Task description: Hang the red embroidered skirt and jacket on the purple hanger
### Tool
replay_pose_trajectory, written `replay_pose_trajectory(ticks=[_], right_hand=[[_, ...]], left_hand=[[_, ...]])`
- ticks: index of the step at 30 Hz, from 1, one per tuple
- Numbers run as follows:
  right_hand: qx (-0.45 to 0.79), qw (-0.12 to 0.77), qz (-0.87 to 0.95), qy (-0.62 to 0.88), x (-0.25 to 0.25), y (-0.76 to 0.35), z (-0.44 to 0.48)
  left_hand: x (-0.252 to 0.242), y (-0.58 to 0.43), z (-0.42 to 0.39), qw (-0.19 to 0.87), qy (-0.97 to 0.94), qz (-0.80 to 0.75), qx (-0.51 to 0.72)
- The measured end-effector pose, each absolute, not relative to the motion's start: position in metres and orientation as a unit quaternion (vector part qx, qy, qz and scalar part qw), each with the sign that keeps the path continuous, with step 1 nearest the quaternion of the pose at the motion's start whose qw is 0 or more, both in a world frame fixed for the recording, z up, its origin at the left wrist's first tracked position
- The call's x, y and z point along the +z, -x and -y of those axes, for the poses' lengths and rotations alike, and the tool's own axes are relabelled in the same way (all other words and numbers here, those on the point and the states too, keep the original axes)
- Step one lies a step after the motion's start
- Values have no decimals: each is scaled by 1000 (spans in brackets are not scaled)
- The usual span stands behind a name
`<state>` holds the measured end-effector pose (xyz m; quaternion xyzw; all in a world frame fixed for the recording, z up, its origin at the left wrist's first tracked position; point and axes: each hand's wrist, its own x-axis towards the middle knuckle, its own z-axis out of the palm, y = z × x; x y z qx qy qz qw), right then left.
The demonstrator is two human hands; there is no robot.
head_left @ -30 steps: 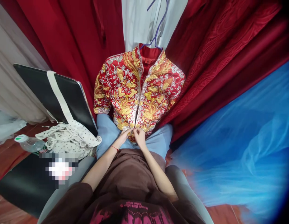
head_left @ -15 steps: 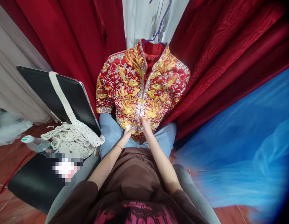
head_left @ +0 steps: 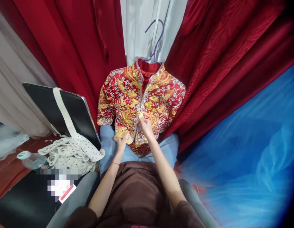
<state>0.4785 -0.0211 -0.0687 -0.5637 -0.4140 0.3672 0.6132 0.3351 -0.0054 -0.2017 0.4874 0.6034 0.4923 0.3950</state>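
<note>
Hands, both bare, are closed on an embroidered jacket (head_left: 128, 95) that lies across the person's lap. The left hand (head_left: 120, 144) grips the bottom hem near its corner, thumb on the front. The right hand (head_left: 145, 125), slightly higher, is drawn into a pinch at the front edge, below mid-chest; whether a fastener sits between its fingertips is too small to tell. A thin red bracelet (head_left: 116, 163) circles the left wrist. The jacket, red with gold and silver stitching, rests against blue trousers (head_left: 107, 144), its collar on a purple hanger (head_left: 158, 38) whose hook points upward. A brown shirt (head_left: 135, 183) covers the person's torso. To the left stands a black chair (head_left: 16, 196) bearing a dotted cloth (head_left: 66, 155), with a clear bottle (head_left: 34, 160) just beside it. Red curtains (head_left: 73, 47) hang beyond, and blue tulle (head_left: 251, 152) spreads at the right.
</note>
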Motion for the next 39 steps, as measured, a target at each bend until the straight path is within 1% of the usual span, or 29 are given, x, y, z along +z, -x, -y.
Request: replay_pose_trajectory(ticks=[2,5,7,10,13,18,22,28,31,34,37,39], right_hand=[[382,587,426,573,-72,-479,24],[412,570,428,568,-74,-478,27],[428,573,418,560,-73,-477,28],[438,578,412,552,-74,-476,31],[422,594,417,543,-80,-474,31],[358,634,410,549,-84,-460,27],[284,673,434,527,-49,-453,25],[237,688,463,505,39,-467,7],[203,700,460,507,72,-475,-7],[186,708,456,506,84,-475,-14],[177,712,451,508,75,-471,-13],[192,705,454,510,65,-471,-11]], left_hand=[[-181,-325,6,294,-517,-643,482],[-142,-328,13,160,-689,-559,433],[-118,-341,14,117,-779,-501,358],[-98,-365,7,91,-820,-493,277],[-98,-378,-4,87,-831,-489,251],[-111,-379,-8,117,-829,-482,256],[-113,-380,-2,112,-825,-492,253],[-122,-382,4,98,-827,-475,284],[-124,-383,6,93,-828,-468,296],[-122,-385,8,88,-827,-473,292],[-122,-385,9,96,-832,-464,287],[-125,-385,9,100,-836,-462,279]])
